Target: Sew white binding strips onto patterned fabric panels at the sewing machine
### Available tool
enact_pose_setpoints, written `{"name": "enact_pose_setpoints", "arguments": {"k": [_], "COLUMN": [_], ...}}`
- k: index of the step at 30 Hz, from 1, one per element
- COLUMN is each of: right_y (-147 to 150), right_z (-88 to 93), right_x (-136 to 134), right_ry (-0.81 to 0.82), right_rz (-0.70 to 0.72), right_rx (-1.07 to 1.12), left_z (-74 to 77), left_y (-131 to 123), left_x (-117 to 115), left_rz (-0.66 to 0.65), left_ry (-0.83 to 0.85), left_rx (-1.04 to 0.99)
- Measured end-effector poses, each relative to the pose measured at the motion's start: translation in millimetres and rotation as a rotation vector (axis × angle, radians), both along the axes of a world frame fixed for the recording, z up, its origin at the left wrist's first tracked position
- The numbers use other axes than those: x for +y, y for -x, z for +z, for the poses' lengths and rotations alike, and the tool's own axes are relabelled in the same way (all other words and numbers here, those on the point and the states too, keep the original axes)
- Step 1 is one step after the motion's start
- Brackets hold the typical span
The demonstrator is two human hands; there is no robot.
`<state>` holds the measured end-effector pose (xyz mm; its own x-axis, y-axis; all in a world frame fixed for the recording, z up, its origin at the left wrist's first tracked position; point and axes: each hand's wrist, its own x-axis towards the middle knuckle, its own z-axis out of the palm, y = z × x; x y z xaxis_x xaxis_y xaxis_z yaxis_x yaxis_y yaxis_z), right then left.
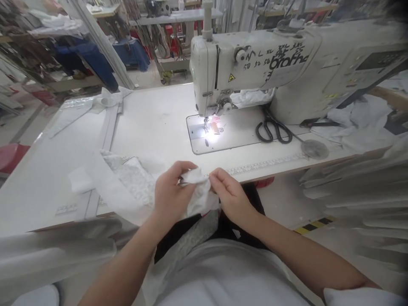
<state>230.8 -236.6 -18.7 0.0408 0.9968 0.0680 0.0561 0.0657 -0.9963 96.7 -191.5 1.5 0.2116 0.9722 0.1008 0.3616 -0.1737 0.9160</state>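
Observation:
Both of my hands are at the front edge of the sewing table, pinching a piece of white fabric (201, 200). My left hand (172, 191) is closed on its left side, thumb and fingers around a fold; a small dark thing shows by the fingers, too little of it to name. The fingertips of my right hand (231, 196) press together on the fabric's right edge. From my left hand, patterned pale cloth (135, 178) spreads over the tabletop, and a strip hangs down over my lap. Beyond my hands stands a white sewing machine (207, 76), its needle area lit.
Black scissors (274, 131) lie by the machine's base, near a measuring tape (264, 165) along the table's front edge. White cloth (360, 123) is heaped at right. More fabric pieces (106, 101) rest at the back left. Other worktables stand behind.

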Motion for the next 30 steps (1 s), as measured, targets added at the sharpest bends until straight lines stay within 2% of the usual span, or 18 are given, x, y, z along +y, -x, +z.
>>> {"name": "enact_pose_setpoints", "arguments": {"k": [3, 4, 5, 7, 12, 16, 18, 19, 22, 24, 25, 27, 30], "right_y": [-1.6, -2.3, -2.6, -1.6, 9.1, 13.3, 11.4, 9.8, 3.0, -3.1, -6.7, -13.9, -19.4], "right_z": [-11.3, -14.4, -16.6, -17.8, -12.2, -16.4, -21.3, -24.0, -32.9, -40.1, -44.6, -56.9, -86.2], "right_x": [-1.6, -3.3, -5.4, -10.2, -18.0, -17.2, -15.1, -13.6, -9.6, -11.2, -14.4, -25.6, -44.0], "right_ry": [-0.042, -0.045, -0.043, -0.033, -0.066, -0.074, -0.079, -0.092, -0.195, -0.255, -0.245, -0.166, -0.041], "right_rz": [-0.082, -0.096, -0.102, -0.068, 0.082, 0.050, 0.001, -0.041, -0.130, -0.125, -0.106, -0.029, 0.203], "right_rx": [-0.037, -0.044, -0.038, -0.037, -0.343, -0.263, -0.212, -0.222, -0.349, -0.400, -0.413, -0.456, -0.538], "left_z": [-7.8, -11.4, -15.1, -21.7, -26.9, -24.2, -23.7, -24.1, -26.5, -25.2, -22.5, -12.6, 6.1], "left_y": [6.0, 7.4, 8.2, 8.3, 4.2, 1.8, 1.5, 1.5, 3.9, 10.5, 16.3, 33.0, 62.4], "left_x": [-5.5, -8.4, -11.3, -16.1, -19.5, -18.6, -18.4, -19.0, -23.7, -26.7, -26.8, -23.4, -13.1], "left_rz": [-0.194, -0.248, -0.263, -0.195, 0.043, 0.104, 0.086, 0.028, -0.319, -0.495, -0.515, -0.479, -0.346], "left_ry": [0.619, 0.770, 0.838, 0.755, 0.236, 0.062, 0.107, 0.214, 0.754, 0.975, 0.982, 0.887, 0.714], "left_rx": [-0.305, -0.364, -0.389, -0.358, -0.134, 0.025, -0.040, -0.123, -0.468, -0.620, -0.650, -0.636, -0.448]}}
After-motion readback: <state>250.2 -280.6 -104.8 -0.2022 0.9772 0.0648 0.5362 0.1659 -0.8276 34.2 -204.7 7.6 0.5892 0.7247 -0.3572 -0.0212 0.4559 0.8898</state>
